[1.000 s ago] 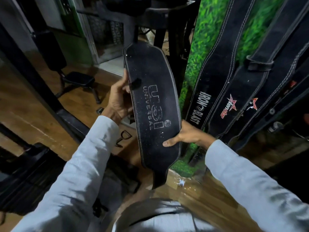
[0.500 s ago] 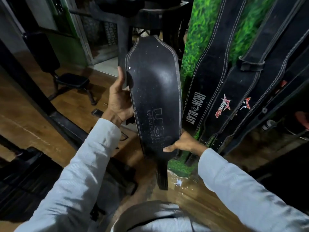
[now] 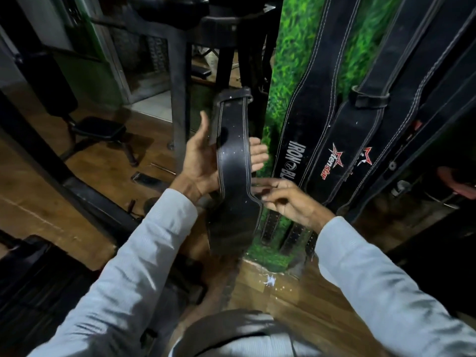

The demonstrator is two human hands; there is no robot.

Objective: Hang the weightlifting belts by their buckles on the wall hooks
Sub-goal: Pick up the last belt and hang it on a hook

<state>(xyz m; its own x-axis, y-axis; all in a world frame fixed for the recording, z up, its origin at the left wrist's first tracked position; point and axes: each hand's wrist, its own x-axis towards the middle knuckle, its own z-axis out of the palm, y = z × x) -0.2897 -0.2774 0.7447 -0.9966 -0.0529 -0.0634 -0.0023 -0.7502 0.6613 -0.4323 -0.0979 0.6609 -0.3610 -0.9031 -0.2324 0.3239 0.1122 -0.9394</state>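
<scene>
A: Centre frame, the black belt (image 3: 233, 161) stands upright, its narrow strap end with the keeper loop at the top.

B: The left hand (image 3: 199, 163) cradles it from behind, fingers spread, tips showing past its right edge.

A: The right hand (image 3: 288, 199), blurred, fingers loosely extended, touches its lower right edge.

B: Hanging belts (image 3: 332, 130) line the grass wall (image 3: 291, 60) on the right.

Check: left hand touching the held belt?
Touching. The head view shows the left hand cupping the belt, palm against its left edge and fingertips showing past its right edge.
</scene>
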